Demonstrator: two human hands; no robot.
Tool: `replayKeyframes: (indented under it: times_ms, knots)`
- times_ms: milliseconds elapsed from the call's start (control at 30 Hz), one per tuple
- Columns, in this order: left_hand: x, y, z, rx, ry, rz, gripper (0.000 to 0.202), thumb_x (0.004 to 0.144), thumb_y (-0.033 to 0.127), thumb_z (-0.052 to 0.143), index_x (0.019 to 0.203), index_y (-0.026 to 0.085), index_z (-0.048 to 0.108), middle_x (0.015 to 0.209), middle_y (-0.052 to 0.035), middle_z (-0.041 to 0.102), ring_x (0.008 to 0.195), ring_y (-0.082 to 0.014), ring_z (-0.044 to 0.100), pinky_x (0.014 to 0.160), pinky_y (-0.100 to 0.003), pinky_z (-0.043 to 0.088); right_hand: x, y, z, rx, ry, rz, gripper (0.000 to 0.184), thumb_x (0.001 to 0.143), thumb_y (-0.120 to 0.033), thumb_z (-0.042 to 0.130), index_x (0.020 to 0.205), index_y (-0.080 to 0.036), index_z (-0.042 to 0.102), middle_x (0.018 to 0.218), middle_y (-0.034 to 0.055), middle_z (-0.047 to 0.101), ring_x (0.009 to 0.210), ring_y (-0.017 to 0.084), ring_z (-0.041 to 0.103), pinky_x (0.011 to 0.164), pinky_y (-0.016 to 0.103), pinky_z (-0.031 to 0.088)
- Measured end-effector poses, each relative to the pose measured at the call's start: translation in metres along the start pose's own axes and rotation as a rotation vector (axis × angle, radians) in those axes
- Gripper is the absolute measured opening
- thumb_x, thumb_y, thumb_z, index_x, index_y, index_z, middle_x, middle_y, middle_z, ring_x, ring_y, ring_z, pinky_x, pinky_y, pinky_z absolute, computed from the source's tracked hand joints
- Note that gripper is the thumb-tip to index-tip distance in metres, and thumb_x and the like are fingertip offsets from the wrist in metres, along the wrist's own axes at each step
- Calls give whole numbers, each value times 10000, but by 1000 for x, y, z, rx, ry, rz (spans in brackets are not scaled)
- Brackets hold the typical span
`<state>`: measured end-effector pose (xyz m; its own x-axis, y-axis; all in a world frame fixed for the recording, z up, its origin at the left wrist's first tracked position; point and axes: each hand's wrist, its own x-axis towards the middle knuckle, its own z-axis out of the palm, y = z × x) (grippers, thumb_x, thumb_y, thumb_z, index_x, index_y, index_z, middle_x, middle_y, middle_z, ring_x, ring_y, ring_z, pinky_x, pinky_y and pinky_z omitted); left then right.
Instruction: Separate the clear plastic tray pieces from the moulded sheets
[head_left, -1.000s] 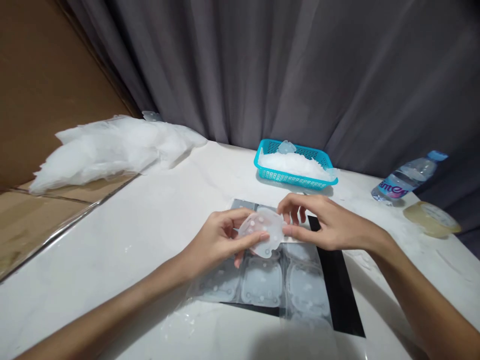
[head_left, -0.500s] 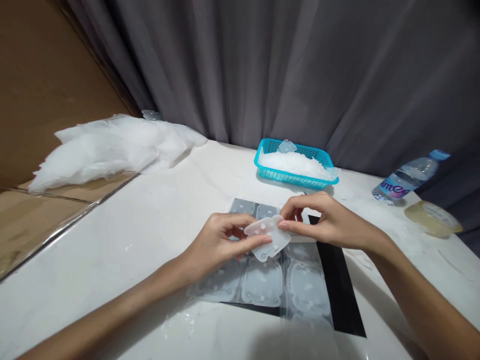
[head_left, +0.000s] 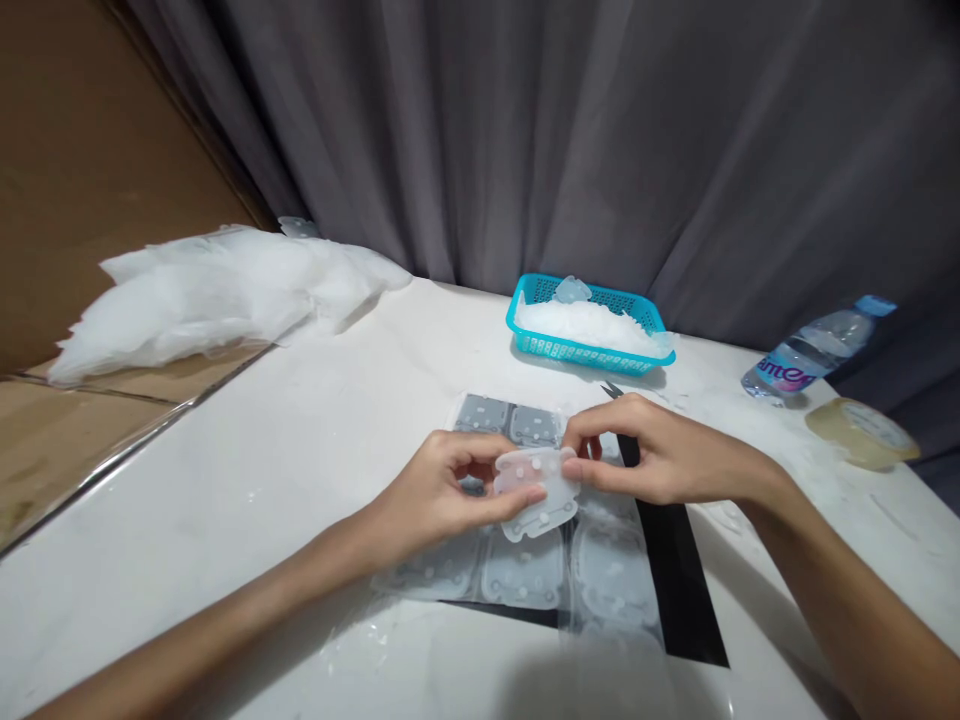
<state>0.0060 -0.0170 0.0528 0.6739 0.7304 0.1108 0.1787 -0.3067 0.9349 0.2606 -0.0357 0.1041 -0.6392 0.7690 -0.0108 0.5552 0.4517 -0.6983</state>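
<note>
A thin translucent white plastic piece [head_left: 541,505], with notched edges and small round dots, is held up between both hands. My left hand [head_left: 457,490] pinches its left side, thumb across the front. At the upper right edge, the thumb and fingertips of my right hand [head_left: 626,445] grip it. Below lies a sheet of similar translucent pieces [head_left: 523,568] in rows, partly over a black sheet [head_left: 686,590]. My hands cover the middle of those rows. Beyond my right hand, dark pointed tips [head_left: 611,389] of a tool stick out; the rest is hidden.
A turquoise basket [head_left: 592,355] holding white pieces stands at the back. To the right are a water bottle [head_left: 817,350] and a roll of tape [head_left: 862,433]. A white plastic bundle [head_left: 217,290] lies at the left by cardboard [head_left: 82,420]. A grey curtain [head_left: 480,140] hangs behind.
The plastic piece has turned to sit more level and come slightly lower, with both hands still on it. The pointed tool tips now show more behind my right hand.
</note>
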Motion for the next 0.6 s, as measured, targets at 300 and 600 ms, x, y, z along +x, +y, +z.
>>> replayKeyframes:
  times_ms: [300,600]
  knots:
    - [1,-1,-3,-77,-54,-60,226,899,352,783,921,130,757,810,-14,692,734,-129,610,688,-238,497,0,-6,-2,41,50,-88,149,978,-249,677,850,-187,719,802,-25,717,731,116,618,705,252,449]
    - [1,-1,-2,-129,-60,-101,226,878,357,798,915,139,752,814,-22,695,739,-147,626,683,-257,512,-1,-11,0,115,103,-79,108,1018,-235,618,1011,-205,721,961,15,763,841,156,669,786,281,526]
